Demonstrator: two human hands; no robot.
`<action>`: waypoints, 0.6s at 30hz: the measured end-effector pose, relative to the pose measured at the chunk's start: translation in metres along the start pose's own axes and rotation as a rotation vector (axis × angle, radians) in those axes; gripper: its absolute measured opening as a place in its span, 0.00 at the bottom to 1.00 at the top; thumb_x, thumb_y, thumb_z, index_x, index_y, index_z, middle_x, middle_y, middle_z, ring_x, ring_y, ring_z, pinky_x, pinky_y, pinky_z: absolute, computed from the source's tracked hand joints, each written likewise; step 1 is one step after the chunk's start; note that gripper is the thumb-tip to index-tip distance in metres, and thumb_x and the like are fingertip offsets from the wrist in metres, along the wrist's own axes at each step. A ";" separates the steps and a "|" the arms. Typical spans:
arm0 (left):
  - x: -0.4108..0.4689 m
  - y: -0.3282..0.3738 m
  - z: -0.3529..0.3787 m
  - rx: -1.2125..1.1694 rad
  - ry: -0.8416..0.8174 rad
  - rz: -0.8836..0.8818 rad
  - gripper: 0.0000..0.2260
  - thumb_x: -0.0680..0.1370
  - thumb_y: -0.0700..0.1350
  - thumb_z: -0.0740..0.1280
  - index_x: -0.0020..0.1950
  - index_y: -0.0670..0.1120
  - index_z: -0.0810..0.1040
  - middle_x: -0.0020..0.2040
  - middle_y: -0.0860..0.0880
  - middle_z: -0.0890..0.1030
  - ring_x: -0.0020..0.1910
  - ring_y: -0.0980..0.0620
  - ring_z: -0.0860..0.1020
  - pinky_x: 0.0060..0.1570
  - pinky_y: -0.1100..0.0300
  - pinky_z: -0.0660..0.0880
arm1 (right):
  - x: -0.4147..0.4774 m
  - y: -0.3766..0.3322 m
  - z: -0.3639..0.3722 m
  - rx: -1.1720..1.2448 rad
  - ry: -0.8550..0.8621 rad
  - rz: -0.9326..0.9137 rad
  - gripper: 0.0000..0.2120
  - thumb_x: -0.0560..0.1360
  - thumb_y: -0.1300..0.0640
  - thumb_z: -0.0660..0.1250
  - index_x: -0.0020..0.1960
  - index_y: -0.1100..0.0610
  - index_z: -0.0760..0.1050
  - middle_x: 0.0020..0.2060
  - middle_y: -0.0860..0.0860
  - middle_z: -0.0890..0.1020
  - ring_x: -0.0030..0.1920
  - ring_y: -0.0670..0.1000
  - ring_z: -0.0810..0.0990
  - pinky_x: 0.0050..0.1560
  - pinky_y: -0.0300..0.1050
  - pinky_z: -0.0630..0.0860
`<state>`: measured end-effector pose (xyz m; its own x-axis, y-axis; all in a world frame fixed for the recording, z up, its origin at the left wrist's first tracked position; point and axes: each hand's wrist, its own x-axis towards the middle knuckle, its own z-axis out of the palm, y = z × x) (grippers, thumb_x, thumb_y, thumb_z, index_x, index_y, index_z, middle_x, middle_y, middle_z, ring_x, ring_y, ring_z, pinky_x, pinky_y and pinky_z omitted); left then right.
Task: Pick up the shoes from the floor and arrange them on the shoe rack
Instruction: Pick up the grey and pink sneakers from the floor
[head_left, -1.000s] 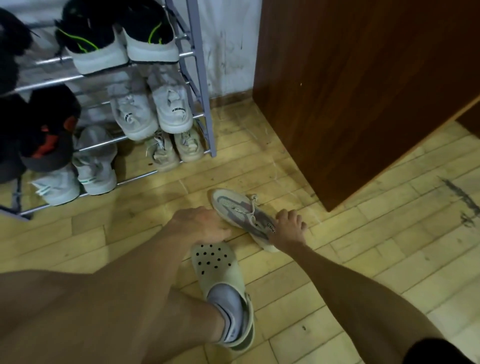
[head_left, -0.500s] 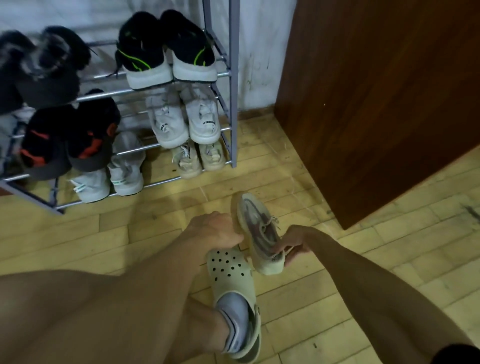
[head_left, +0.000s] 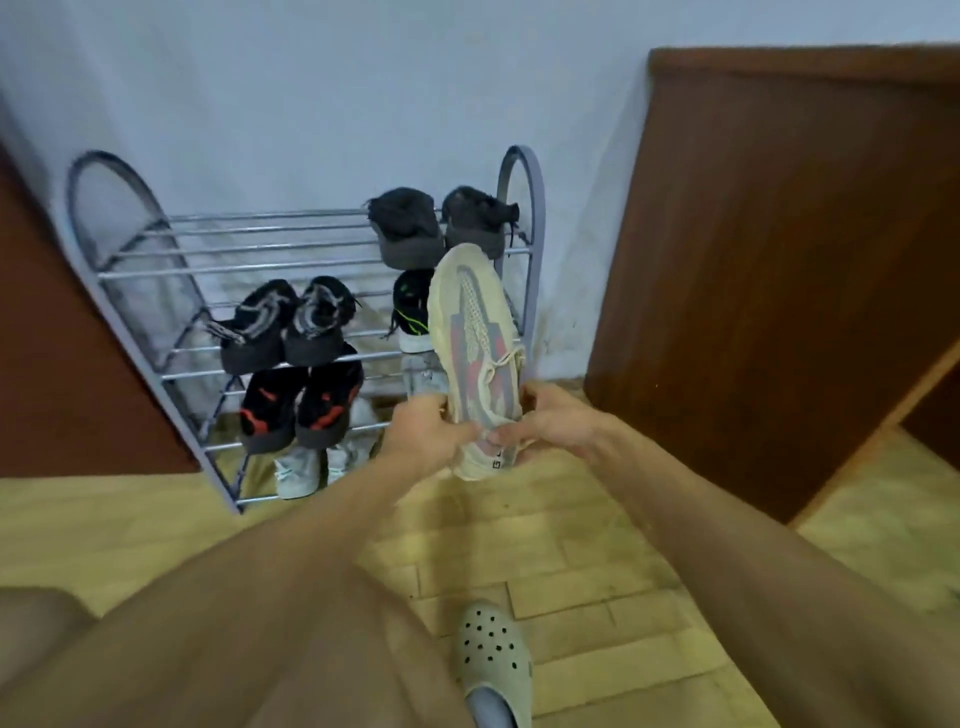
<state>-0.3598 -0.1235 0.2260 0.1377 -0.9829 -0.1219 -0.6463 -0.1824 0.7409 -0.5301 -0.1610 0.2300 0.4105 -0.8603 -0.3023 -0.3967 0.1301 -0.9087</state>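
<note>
while both hands (head_left: 431, 428) grip it — beige sneaker (head_left: 475, 343) tilts upward.

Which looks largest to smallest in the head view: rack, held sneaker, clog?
1. rack
2. sneaker
3. clog, though it is cropped by the frame edge and nearer the camera, so this place is unsure.

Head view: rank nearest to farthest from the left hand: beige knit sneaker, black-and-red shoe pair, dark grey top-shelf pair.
1. Beige knit sneaker, gripped by the left hand.
2. Black-and-red shoe pair, left, lower shelf.
3. Dark grey pair, top shelf.
</note>
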 end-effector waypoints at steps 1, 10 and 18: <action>-0.005 0.005 -0.019 -0.032 0.037 0.011 0.12 0.72 0.49 0.73 0.52 0.44 0.83 0.44 0.47 0.84 0.41 0.47 0.82 0.41 0.54 0.80 | -0.002 -0.019 0.003 -0.002 0.004 -0.031 0.15 0.69 0.68 0.75 0.50 0.55 0.77 0.48 0.56 0.84 0.48 0.59 0.85 0.54 0.60 0.80; -0.080 -0.005 -0.176 -0.408 0.452 0.035 0.05 0.72 0.41 0.73 0.46 0.48 0.81 0.43 0.48 0.84 0.43 0.48 0.84 0.47 0.49 0.82 | -0.011 -0.183 0.095 -0.219 -0.035 -0.337 0.22 0.67 0.58 0.78 0.58 0.63 0.78 0.43 0.54 0.83 0.42 0.52 0.83 0.45 0.48 0.82; -0.149 -0.108 -0.256 -0.620 0.525 -0.097 0.06 0.74 0.38 0.70 0.49 0.47 0.80 0.40 0.51 0.83 0.35 0.54 0.82 0.34 0.59 0.81 | 0.006 -0.230 0.244 -0.389 -0.192 -0.357 0.20 0.64 0.56 0.80 0.52 0.60 0.81 0.49 0.58 0.86 0.49 0.57 0.86 0.50 0.57 0.83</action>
<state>-0.1182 0.0482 0.3332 0.6042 -0.7968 0.0072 -0.1025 -0.0687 0.9924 -0.2361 -0.0765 0.3673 0.7026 -0.7075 -0.0760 -0.4646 -0.3753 -0.8020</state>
